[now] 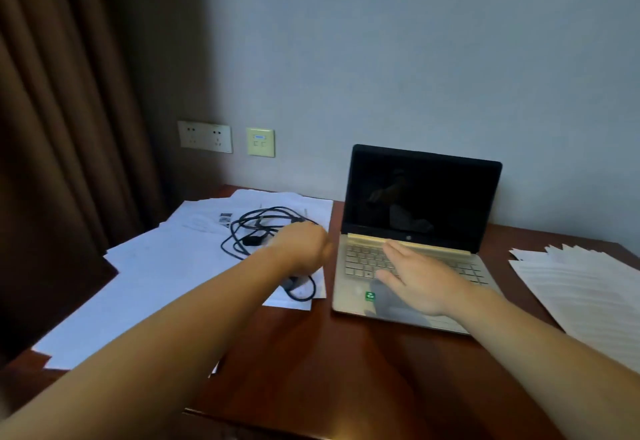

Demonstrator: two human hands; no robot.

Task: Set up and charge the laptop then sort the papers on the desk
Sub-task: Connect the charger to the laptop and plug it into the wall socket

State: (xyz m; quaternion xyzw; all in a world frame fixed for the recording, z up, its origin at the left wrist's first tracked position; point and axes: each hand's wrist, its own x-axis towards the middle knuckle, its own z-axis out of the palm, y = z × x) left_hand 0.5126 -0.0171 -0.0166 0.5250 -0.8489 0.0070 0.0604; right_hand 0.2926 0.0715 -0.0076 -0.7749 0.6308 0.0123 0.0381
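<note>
- Lying flat over the laptop (415,197) keyboard, right grip (420,280) has fingers straight, holding nothing.
- Left grip (301,249) is over the black cable (256,228); too blurry, can't tell if it's grabbing it.
- Cable's coiled on loose papers (156,266) left of the open, dark-screened laptop.
- Another stack (588,294) lies at the table's (329,353) right.

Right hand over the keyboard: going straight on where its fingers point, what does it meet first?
Probably the laptop screen, low near the hinge. The right hand lies open over the keys; its height above them is unclear.
</note>
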